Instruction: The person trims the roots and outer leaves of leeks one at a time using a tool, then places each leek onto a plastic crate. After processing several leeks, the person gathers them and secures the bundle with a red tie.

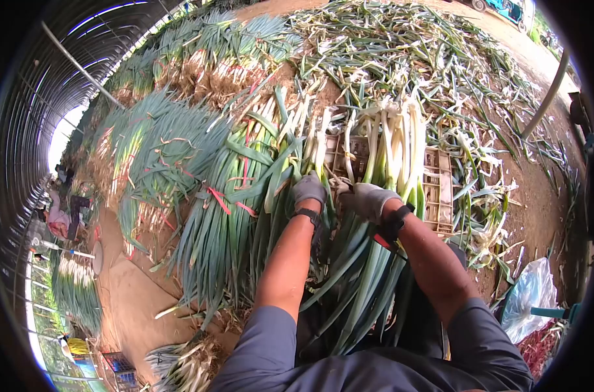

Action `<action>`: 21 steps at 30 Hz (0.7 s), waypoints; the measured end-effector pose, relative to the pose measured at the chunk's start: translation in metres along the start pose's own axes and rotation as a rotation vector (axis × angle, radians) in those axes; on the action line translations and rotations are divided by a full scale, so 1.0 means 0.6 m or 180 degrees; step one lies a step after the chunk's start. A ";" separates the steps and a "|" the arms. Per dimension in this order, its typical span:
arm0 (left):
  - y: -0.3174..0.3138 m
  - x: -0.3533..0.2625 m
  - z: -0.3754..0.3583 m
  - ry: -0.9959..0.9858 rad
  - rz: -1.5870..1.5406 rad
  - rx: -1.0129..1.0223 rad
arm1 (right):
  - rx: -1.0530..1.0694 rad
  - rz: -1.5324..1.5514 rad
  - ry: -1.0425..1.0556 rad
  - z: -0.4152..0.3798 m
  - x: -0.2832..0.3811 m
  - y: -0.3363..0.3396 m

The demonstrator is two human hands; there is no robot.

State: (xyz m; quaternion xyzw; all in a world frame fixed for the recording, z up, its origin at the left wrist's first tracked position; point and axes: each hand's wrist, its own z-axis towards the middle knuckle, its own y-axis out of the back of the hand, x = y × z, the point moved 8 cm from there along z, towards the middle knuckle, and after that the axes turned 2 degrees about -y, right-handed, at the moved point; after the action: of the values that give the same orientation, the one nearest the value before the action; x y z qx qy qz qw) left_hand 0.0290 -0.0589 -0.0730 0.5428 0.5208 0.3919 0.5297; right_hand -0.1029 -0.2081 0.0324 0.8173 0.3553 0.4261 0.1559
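Observation:
My left hand (310,189), in a grey glove, is closed around a green onion (319,147) whose pale stalk points away from me. My right hand (373,201), gloved too, is closed close beside it. Thin brownish strands show at its fingertips, and what it grips I cannot make out. Beyond the right hand, a row of peeled green onions (395,150) lies with white ends outward over a plastic crate (438,189), their leaves hanging toward my lap. Left of my left hand is a large pile of unpeeled green onions (228,189) with red ties.
Stripped leaves (401,49) cover the ground ahead and to the right. More tied bundles (160,140) of green onions lie at left. A clear plastic bag (530,297) is at lower right. A metal pole (548,95) slants at right, and a blue vehicle (506,10) stands far off.

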 end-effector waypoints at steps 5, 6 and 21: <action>0.004 0.004 0.001 -0.0092 -0.0950 0.0626 | -0.0504 -0.0111 0.0215 0.039 0.000 0.008; 0.016 0.003 -0.007 -0.0069 -0.1253 0.0572 | -0.0494 0.0000 0.0219 0.035 0.002 0.013; 0.033 0.012 -0.273 -0.0697 -0.2722 0.0802 | -0.0400 0.0189 -0.0147 -0.038 0.007 0.009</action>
State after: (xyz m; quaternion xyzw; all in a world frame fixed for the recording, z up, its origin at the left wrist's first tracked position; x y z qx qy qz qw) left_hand -0.1271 -0.0223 -0.0329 0.3775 0.6826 0.0120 0.6256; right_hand -0.1173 -0.2100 0.0513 0.8257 0.2997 0.4330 0.2024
